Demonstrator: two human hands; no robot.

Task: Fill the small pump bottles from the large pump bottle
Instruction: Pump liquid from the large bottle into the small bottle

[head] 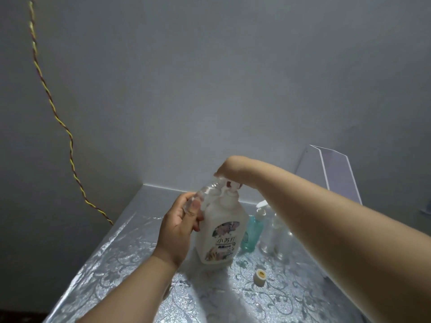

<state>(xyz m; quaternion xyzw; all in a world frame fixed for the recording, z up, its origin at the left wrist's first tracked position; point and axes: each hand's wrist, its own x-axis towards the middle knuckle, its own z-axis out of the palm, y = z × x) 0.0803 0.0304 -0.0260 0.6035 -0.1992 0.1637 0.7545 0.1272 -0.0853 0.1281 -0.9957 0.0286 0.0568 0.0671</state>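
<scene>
Left hand [179, 227] gripping one small bottle [205, 194], right hand [229, 170] on one pump [230, 184]

A worktop [112, 264] covered in a shiny silver sheet embossed with a floral scroll pattern fills the lower part of the view and runs back to a plain pale wall [210, 78]. A twisted yellow-and-red wire [70, 145] hangs down the left wall to the worktop's left edge. At the far right, a folded white card [335, 169] leans against the wall.
</scene>
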